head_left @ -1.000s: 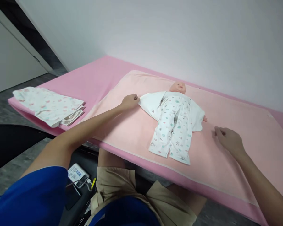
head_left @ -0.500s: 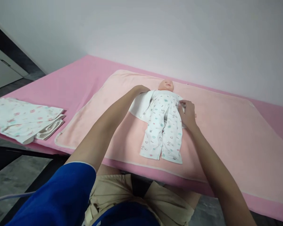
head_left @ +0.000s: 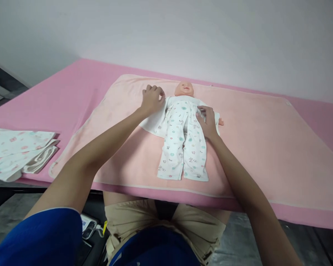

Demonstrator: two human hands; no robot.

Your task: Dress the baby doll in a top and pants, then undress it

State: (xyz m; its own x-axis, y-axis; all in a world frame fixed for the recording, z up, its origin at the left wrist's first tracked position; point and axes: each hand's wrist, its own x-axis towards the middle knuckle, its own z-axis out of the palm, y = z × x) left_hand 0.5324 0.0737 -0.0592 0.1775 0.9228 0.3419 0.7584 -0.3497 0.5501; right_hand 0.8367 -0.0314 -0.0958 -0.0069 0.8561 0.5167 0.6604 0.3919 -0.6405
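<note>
A baby doll [head_left: 184, 88] lies face up on a peach blanket [head_left: 255, 147], its head toward the wall. White patterned baby pants [head_left: 183, 144] lie over its front with both legs straight toward me. Beneath them spreads a white baby shirt [head_left: 154, 123]. My left hand [head_left: 153, 99] is raised beside the doll's shoulder on the left, fingers curled toward the thumb at the shirt; what they may pinch is hidden. My right hand [head_left: 208, 121] rests at the right side of the pants near the waist, thumb and fingers apart. A small doll hand [head_left: 221, 122] shows past the right sleeve.
The blanket lies on a pink-covered table [head_left: 72, 88] against a white wall [head_left: 183, 37]. Folded patterned cloth [head_left: 19, 151] sits at the table's left front edge. Below the table edge at left, small devices [head_left: 90, 228] with a cable lie on a dark surface.
My left hand has lifted off the shirt by the doll's shoulder, and its fingers have curled. My right hand has moved inward onto the pants. More of the doll's hand shows. The view has shifted.
</note>
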